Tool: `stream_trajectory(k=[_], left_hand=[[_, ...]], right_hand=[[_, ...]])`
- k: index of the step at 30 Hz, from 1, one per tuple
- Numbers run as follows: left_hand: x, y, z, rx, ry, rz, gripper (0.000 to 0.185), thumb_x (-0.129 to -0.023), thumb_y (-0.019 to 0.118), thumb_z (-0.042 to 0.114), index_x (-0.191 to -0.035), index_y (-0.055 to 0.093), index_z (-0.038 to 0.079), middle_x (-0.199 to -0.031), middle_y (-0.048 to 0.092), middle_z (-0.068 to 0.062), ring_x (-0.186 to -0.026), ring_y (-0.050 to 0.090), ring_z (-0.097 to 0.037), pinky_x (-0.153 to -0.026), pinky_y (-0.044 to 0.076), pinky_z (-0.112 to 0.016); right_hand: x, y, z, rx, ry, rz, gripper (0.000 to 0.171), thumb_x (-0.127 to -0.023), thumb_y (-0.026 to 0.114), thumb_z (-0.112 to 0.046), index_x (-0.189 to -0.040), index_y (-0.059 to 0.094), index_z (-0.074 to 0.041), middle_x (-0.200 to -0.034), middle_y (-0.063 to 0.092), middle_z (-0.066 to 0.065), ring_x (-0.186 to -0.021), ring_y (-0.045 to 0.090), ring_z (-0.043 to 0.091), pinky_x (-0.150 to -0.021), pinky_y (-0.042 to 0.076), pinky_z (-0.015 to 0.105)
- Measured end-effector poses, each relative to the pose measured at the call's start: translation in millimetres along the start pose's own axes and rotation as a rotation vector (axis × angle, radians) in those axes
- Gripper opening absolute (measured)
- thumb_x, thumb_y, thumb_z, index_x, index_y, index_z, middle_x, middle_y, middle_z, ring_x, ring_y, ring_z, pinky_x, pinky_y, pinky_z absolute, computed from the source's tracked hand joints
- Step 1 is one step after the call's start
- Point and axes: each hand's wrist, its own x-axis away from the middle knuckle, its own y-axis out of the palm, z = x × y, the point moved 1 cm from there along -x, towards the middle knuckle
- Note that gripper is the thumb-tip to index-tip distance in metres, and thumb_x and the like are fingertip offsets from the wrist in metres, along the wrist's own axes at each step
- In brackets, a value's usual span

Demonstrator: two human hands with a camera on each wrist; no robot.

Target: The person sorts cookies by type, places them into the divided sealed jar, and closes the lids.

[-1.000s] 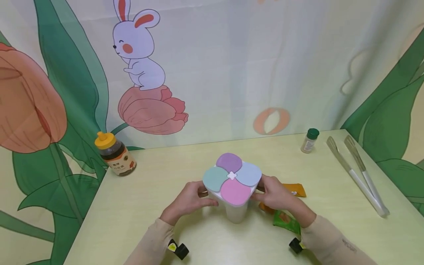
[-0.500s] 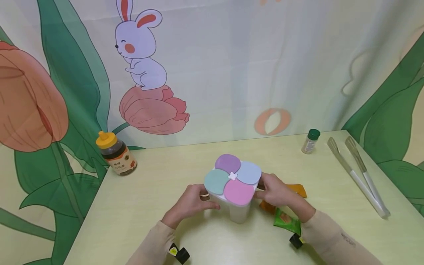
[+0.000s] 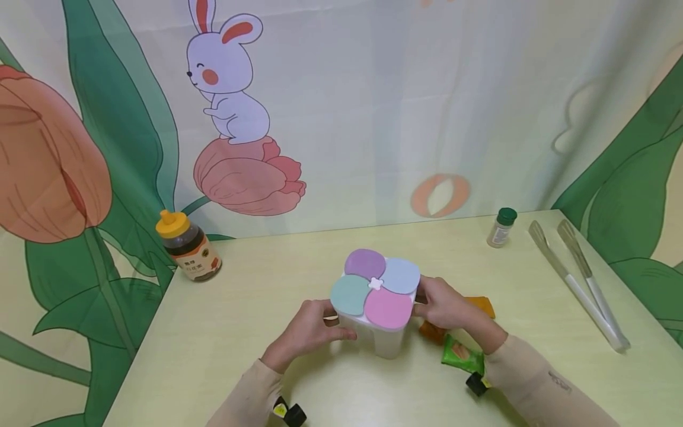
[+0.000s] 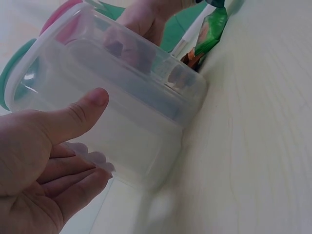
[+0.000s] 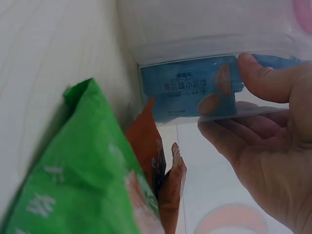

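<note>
A clear plastic storage box (image 3: 388, 343) stands on the table, topped by four-petal lids in purple (image 3: 365, 263), light blue (image 3: 401, 276), teal (image 3: 350, 295) and pink (image 3: 388, 308), with a white star-shaped piece (image 3: 376, 283) at the centre. My left hand (image 3: 310, 326) holds its left side, thumb in front and fingers behind. On the opposite side my right hand (image 3: 445, 305) grips the box, thumb against the wall and fingers behind it. Through that wall a blue snack packet (image 5: 190, 87) shows inside.
Green (image 3: 462, 356) and orange (image 3: 480, 306) snack packets lie beside my right forearm. A honey bottle (image 3: 192, 249) with a yellow cap stands at the back left. A green-capped shaker (image 3: 501, 228) and long tongs (image 3: 584, 287) are at the right. A printed curtain (image 3: 341, 118) hangs behind.
The box has turned slightly counterclockwise seen from above: the pink petal has shifted right and the purple one left. Both hands keep their hold on its sides.
</note>
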Motion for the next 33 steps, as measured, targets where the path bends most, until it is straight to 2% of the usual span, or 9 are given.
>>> stream_trajectory(k=[12, 18, 23, 33], left_hand=[[2.3, 2.1, 5.1, 0.009, -0.017, 0.017, 0.035, -0.075, 0.085, 0.020, -0.106, 0.073, 0.010, -0.108, 0.073, -0.004, -0.103, 0.069, -0.020, -0.083, 0.057, -0.024], [3.0, 0.5, 8.8, -0.039, -0.017, 0.022, 0.035, -0.074, 0.085, 0.023, -0.106, 0.073, 0.012, -0.105, 0.074, -0.002, -0.101, 0.070, -0.020, -0.083, 0.057, -0.024], [4.4, 0.7, 11.7, -0.103, 0.009, 0.040, 0.041, -0.074, 0.086, 0.024, -0.110, 0.070, 0.013, -0.106, 0.074, -0.001, -0.100, 0.070, -0.019, -0.084, 0.057, -0.025], [9.8, 6.6, 10.8, -0.148, 0.003, 0.064, 0.043, -0.071, 0.087, 0.026, -0.109, 0.068, 0.017, -0.103, 0.074, 0.004, -0.095, 0.072, -0.016, -0.081, 0.058, -0.025]], right_hand=[[-1.3, -5.6, 0.3, 0.021, -0.014, -0.008, 0.046, -0.090, 0.065, -0.003, -0.134, 0.050, -0.002, -0.123, 0.065, 0.011, -0.107, 0.064, 0.023, -0.095, 0.054, 0.042], [-4.5, -6.6, 2.3, 0.046, -0.045, -0.012, 0.045, -0.091, 0.063, -0.003, -0.134, 0.050, -0.002, -0.123, 0.065, 0.011, -0.105, 0.064, 0.023, -0.092, 0.055, 0.039], [-6.6, -6.1, 3.2, 0.066, -0.079, -0.008, 0.043, -0.092, 0.062, -0.003, -0.134, 0.051, -0.002, -0.122, 0.065, 0.012, -0.105, 0.065, 0.024, -0.090, 0.056, 0.037], [-7.9, -4.0, 5.2, 0.065, -0.062, -0.029, 0.040, -0.094, 0.060, -0.003, -0.133, 0.053, -0.003, -0.121, 0.066, 0.010, -0.105, 0.065, 0.021, -0.089, 0.056, 0.033]])
